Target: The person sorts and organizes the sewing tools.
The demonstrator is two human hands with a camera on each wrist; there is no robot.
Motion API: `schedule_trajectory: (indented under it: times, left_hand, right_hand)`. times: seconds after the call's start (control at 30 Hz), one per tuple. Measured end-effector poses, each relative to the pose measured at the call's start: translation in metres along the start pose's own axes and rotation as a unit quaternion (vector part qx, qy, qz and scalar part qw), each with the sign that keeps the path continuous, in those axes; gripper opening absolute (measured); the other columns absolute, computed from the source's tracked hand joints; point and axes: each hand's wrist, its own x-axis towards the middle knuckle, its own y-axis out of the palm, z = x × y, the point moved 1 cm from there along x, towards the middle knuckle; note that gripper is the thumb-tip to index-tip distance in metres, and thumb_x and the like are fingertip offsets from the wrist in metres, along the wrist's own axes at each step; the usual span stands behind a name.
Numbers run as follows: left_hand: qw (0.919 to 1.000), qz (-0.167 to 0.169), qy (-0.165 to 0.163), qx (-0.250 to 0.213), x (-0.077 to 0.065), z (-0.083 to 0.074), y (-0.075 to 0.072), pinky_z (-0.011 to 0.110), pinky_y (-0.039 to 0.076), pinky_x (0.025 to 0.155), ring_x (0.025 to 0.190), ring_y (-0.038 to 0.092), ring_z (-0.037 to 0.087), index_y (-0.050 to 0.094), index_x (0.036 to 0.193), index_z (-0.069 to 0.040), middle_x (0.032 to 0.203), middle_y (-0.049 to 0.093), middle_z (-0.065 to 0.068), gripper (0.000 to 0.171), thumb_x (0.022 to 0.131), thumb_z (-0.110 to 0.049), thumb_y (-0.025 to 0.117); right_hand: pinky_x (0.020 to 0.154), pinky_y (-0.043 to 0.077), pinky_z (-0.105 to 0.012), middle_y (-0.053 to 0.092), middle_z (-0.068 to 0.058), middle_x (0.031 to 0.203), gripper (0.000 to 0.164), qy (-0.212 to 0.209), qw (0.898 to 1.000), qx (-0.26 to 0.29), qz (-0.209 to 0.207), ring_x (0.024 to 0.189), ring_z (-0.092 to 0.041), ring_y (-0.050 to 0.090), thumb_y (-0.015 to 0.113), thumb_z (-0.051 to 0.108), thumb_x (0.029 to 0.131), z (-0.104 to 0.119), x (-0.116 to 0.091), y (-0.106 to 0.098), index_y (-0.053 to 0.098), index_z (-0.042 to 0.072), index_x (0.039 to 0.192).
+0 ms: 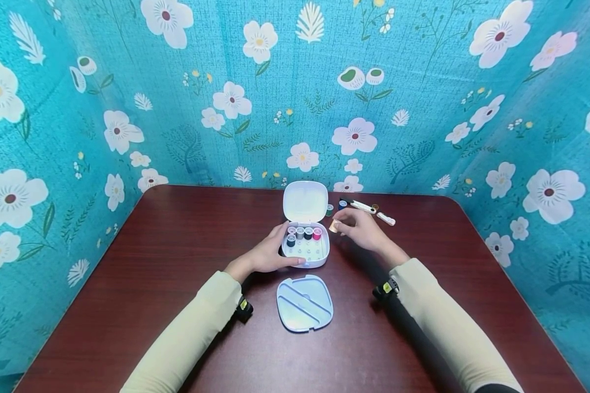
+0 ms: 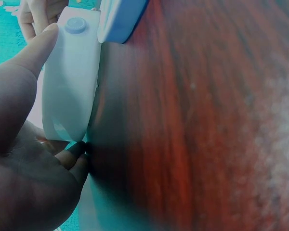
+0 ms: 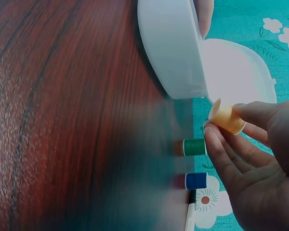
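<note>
A white sewing box (image 1: 319,258) stands with its lid (image 1: 305,202) raised at the back. Inside it, several thread spools (image 1: 308,233) sit toward the rear and left, with bare pegs in front. My left hand (image 1: 267,252) grips the box from its left side, the thumb along the front wall near a round button (image 2: 76,25). Between thumb and fingertips, my right hand (image 1: 361,229) pinches a yellow-orange thread spool (image 3: 226,117), just off the box's right side. Behind that hand, a green spool (image 3: 194,147) and a blue spool (image 3: 196,181) stand on the table.
A pale blue tray (image 1: 305,303) with diagonal ridges lies in front of the box. Back right on the table are a white-handled tool with a dark end (image 1: 363,206), a small gold-coloured item (image 1: 375,207) and a small white item (image 1: 386,219). A floral curtain (image 1: 275,109) hangs behind.
</note>
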Motion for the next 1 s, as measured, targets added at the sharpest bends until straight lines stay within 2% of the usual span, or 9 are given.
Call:
schedule_trajectory:
  times: [0.4, 0.6, 1.0]
  left_hand:
    - [1.0, 0.002, 0.001, 0.006, 0.001, -0.001, -0.001, 0.044, 0.028, 0.12, 0.147, 0.032, 0.028, 0.005, 0.165, -0.01, 0.166, 0.018, 0.014, 0.117, 0.085, -0.051, 0.081]
    - [1.0, 0.0, 0.003, 0.005, 0.001, 0.0, -0.001, 0.044, 0.029, 0.12, 0.146, 0.033, 0.029, 0.006, 0.165, -0.01, 0.166, 0.019, 0.015, 0.117, 0.085, -0.05, 0.081]
    - [1.0, -0.001, 0.004, -0.002, 0.0, -0.001, -0.001, 0.045, 0.031, 0.119, 0.144, 0.036, 0.03, 0.006, 0.165, -0.01, 0.165, 0.02, 0.015, 0.116, 0.086, -0.049, 0.081]
  right_hand:
    - [0.074, 0.056, -0.035, 0.073, -0.013, 0.105, 0.028, 0.001, 1.0, -0.007, 0.013, 0.087, -0.029, 0.069, 0.067, 0.013, 0.1, 0.011, 0.001, 0.005, 0.068, -0.006, 0.121]
    - [0.076, 0.056, -0.035, 0.073, -0.012, 0.106, 0.025, -0.006, 1.0, -0.006, 0.018, 0.088, -0.024, 0.068, 0.067, 0.012, 0.1, 0.016, 0.002, 0.009, 0.07, -0.004, 0.119]
    - [0.082, 0.056, -0.039, 0.074, -0.01, 0.103, 0.023, -0.023, 0.999, -0.023, 0.026, 0.09, -0.025, 0.066, 0.069, 0.012, 0.098, 0.021, 0.003, 0.014, 0.072, -0.002, 0.117]
